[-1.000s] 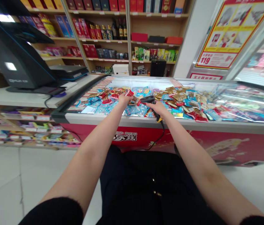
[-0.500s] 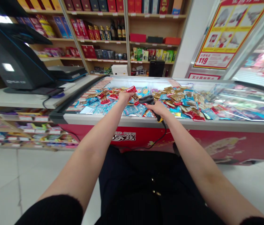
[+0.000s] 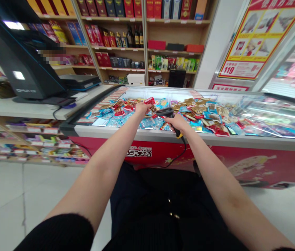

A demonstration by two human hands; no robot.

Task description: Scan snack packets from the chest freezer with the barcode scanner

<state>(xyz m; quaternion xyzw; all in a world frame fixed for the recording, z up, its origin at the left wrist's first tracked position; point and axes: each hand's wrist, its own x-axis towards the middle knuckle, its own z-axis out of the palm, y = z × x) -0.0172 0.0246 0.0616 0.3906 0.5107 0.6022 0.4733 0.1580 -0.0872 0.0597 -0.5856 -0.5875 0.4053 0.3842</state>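
Observation:
Closed on a small red snack packet (image 3: 149, 100), my left hand (image 3: 142, 108) is over the freezer's glass top. My right hand (image 3: 178, 122) is wrapped round the handle of a black barcode scanner (image 3: 165, 112) with yellow trim. The scanner's head points left, close to the packet but apart from it. A black cord (image 3: 181, 153) hangs from the scanner's handle down the freezer's front. Under and around both hands lie many loose snack packets (image 3: 199, 108) in red, gold and blue.
The red-fronted chest freezer (image 3: 215, 141) spans the view before me. At left, a dark checkout terminal (image 3: 32, 78) stands on a white counter (image 3: 29, 111). Behind are shelves (image 3: 175, 33) of boxes and bottles. A poster (image 3: 261, 38) hangs at right.
The view has shifted slightly, so the background sits a little further right and lower. Both hands keep their holds on the packet and the scanner, nearly unmoved.

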